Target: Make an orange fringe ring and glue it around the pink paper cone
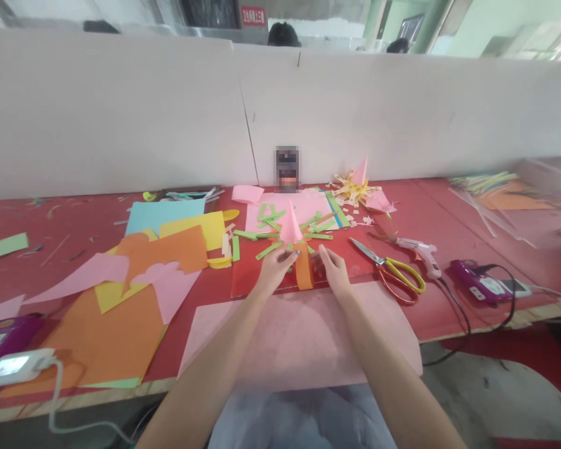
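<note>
Forearms cross the bench's near edge, left hand pinching the orange strip — can't tell right hand's grip — needs steady positioning imo.

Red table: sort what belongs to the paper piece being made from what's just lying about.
In the job:
- pink cone
- orange strip between the left hand and right hand
- green strips
- likely scissors, glue gun

Apparently just lying about:
- blue sheet
- purple box at left
- white device beside it
</note>
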{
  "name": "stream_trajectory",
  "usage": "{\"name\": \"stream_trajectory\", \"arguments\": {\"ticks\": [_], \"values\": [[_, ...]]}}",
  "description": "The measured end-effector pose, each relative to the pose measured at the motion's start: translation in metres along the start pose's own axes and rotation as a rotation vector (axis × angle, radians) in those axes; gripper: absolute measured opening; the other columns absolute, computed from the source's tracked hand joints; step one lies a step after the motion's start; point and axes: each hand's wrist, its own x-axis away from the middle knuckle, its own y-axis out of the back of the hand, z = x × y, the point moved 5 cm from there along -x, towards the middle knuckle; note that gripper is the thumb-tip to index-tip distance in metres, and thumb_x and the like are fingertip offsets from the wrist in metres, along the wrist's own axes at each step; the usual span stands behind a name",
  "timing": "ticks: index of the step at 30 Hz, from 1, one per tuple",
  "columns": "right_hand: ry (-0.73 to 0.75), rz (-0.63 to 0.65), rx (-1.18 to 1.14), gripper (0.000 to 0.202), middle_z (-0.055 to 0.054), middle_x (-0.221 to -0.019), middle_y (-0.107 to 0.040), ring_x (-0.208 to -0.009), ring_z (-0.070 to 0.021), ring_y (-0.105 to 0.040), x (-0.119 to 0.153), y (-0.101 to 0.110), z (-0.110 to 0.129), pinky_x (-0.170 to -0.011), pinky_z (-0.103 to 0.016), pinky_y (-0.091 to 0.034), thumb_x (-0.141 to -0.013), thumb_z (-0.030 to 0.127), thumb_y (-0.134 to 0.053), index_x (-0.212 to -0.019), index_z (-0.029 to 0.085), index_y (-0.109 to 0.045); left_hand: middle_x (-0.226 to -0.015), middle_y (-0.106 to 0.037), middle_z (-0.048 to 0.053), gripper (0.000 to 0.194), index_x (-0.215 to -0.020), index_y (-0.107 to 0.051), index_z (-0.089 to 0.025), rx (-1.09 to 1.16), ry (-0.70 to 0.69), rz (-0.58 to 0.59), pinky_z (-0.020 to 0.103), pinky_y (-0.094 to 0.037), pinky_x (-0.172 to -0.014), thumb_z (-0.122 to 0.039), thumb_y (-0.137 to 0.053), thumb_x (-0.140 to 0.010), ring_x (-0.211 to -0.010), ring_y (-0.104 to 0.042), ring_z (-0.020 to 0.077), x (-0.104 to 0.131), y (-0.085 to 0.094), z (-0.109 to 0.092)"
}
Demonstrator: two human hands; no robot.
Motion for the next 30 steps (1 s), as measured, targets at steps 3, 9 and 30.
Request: {"name": "stream_trajectory", "arguments": {"ticks": [3, 9, 30], "values": [[0.037, 0.042, 0.051, 0.037, -0.001, -0.066, -0.06, -0.056, -0.0114, -0.051, 0.002, -0.003, 0.003, -0.052, -0.022, -0.039, -0.071, 0.054, -0.053, -0.068, 0.018, -0.058, -0.066, -0.056, -0.001, 0.026, -0.067, -0.055, -0.017, 0.004, -0.023, -0.041, 0.024, -0.044, -0.06, -0.043, -0.054, -0.071, -0.064, -0.053, 0.0123, 0.001, 0.001, -0.003], [0.119, 0.078, 0.078, 0.027, 0.001, -0.066, -0.057, -0.062, -0.0109, -0.05, 0.002, -0.005, 0.004, -0.06, -0.023, -0.039, -0.071, 0.045, -0.058, -0.068, 0.018, -0.058, -0.07, -0.058, 0.0, 0.022, -0.068, -0.056, -0.018, -0.059, -0.076, -0.065, 0.024, -0.043, -0.064, -0.039, -0.053, -0.073, -0.068, -0.054, 0.0132, 0.006, 0.002, -0.012], [0.133, 0.139, 0.083, 0.022, -0.001, -0.071, -0.059, -0.068, -0.0132, -0.054, 0.004, -0.008, 0.006, -0.063, -0.024, -0.042, -0.07, 0.04, -0.059, -0.07, 0.018, -0.059, -0.058, -0.046, -0.004, 0.026, -0.06, -0.051, -0.017, -0.056, 0.028, 0.024, 0.023, -0.033, -0.055, -0.04, -0.056, -0.069, -0.057, -0.042, 0.0102, 0.003, -0.002, -0.007]]}}
